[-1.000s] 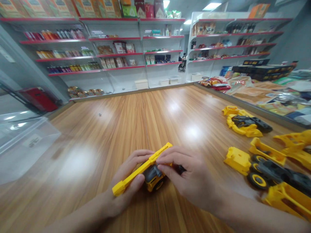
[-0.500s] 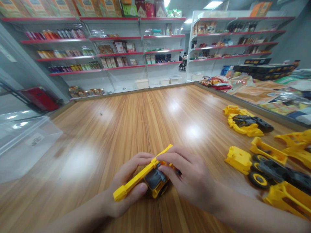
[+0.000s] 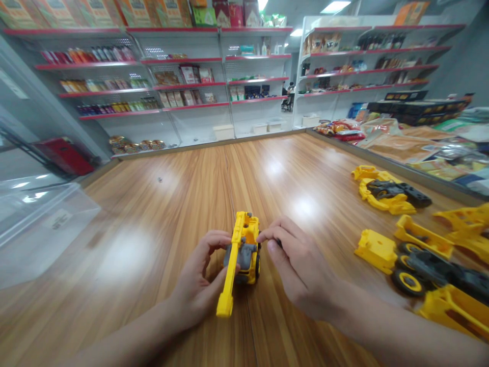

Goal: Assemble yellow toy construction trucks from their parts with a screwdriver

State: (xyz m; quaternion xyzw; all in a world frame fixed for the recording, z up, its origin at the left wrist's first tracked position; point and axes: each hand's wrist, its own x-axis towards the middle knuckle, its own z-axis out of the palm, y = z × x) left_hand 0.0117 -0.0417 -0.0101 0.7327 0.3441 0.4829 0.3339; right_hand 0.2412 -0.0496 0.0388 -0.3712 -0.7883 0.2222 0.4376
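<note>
Left hand (image 3: 200, 278) grips the yellow toy truck (image 3: 250, 229): fingers against its left side, thumb in at the near end beside the long boom (image 3: 231, 272). Right hand (image 3: 301, 255) has its fingers bent, index fingertip at the truck's right side, touching or just short of it. Small dark piece (image 3: 279, 242) shows by the right fingers; can't tell what it is or whether it's pinched.

Truck sits near, mid-scene, on the tabletop (image 3: 183, 204), boom pointing near and slightly left, dark windshield under it.

Step in hand looks like fitting or adjusting something on the truck's right side, left hand steadying. The next move seems to call for a firm left hold and a precise right fingertip, without knocking the boom.

Further right: wheeled chassis (image 3: 431, 266), yellow block (image 3: 376, 250) just left of it, yellow trough (image 3: 424, 238) on its far side; black-and-yellow parts (image 3: 395, 201) farther off. Clear bin (image 3: 46, 244) at left. Tiny bit (image 3: 160, 179) far left of centre, too small to identify. Stocked shelves (image 3: 198, 120) beyond the far edge.
</note>
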